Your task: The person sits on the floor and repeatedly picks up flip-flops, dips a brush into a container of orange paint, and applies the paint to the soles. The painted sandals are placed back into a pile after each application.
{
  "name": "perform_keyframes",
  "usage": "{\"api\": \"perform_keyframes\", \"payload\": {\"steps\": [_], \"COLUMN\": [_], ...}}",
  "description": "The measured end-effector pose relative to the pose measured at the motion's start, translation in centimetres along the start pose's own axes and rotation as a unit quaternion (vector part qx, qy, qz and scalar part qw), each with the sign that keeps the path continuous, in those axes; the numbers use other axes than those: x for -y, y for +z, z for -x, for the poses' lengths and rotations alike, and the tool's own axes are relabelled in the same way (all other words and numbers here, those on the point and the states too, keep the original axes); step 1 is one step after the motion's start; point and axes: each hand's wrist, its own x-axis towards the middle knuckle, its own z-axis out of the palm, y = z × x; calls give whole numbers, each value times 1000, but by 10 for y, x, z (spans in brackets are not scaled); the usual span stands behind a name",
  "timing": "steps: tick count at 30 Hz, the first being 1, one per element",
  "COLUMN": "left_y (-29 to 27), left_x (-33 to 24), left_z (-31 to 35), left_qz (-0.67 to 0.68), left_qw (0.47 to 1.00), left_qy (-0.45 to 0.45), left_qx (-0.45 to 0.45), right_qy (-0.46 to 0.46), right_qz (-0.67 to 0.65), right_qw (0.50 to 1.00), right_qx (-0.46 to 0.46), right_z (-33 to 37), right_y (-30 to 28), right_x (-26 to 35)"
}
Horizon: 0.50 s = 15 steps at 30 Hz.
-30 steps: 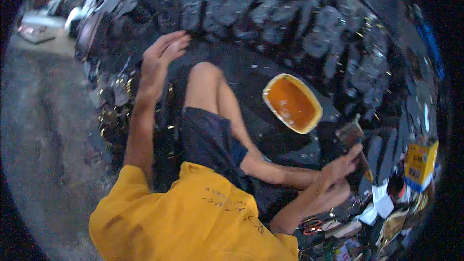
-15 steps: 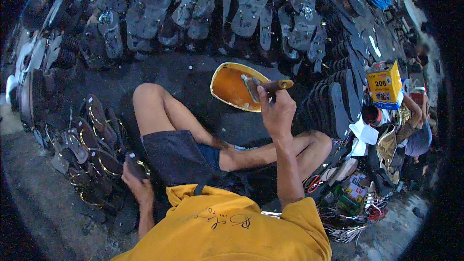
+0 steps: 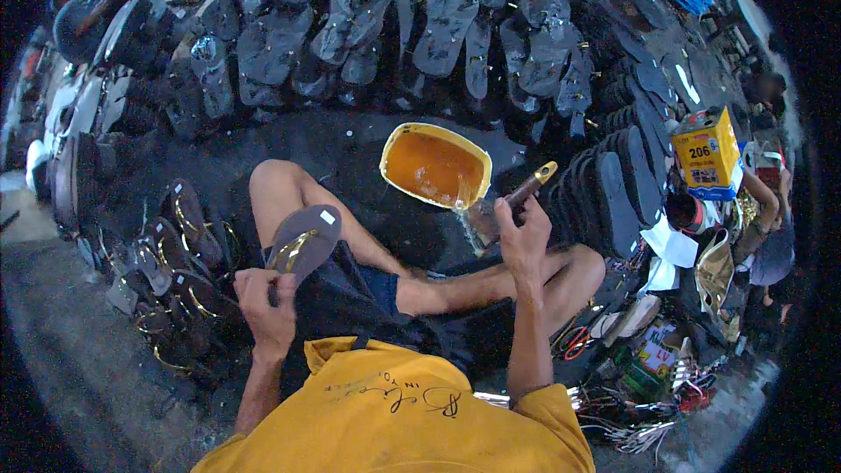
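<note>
My left hand grips a dark flip-flop by one end and holds it up over my left thigh. A gold strap crosses its sole, and a small white sticker marks the far end. My right hand is closed round the wooden handle of a paintbrush. The brush's wet bristles point down and left, just off the near right corner of a yellow tub. Amber-coloured liquid glue lies in the tub, which rests on the dark floor in front of my legs.
Flip-flops with gold straps lie piled at my left. Rows of dark soles curve across the far side, and more soles lean in a row at right. Beyond are a yellow tin, red-handled scissors and another person's arm.
My left hand has lifted the flip-flop from the pile at left to above my thigh. My right hand has drawn the paintbrush out of the tub, toward the right and nearer me.
</note>
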Motion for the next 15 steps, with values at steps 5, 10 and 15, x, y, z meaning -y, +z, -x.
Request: {"api": "perform_keyframes", "payload": {"steps": [5,10,15], "left_y": [4,-6,34], "left_x": [-12,-10,-66], "left_z": [5,-34,-51], "left_qz": [-151,101,667], "left_qw": [986,987,654], "left_qy": [73,26,-279], "left_qx": [21,118,224], "right_qy": [17,121,56], "right_qz": [-52,-333,-440], "right_qw": [995,935,896], "right_qx": [85,-34,3], "right_z": [2,-4,-32], "right_y": [-7,-20,-21], "right_x": [-19,-32,58]}}
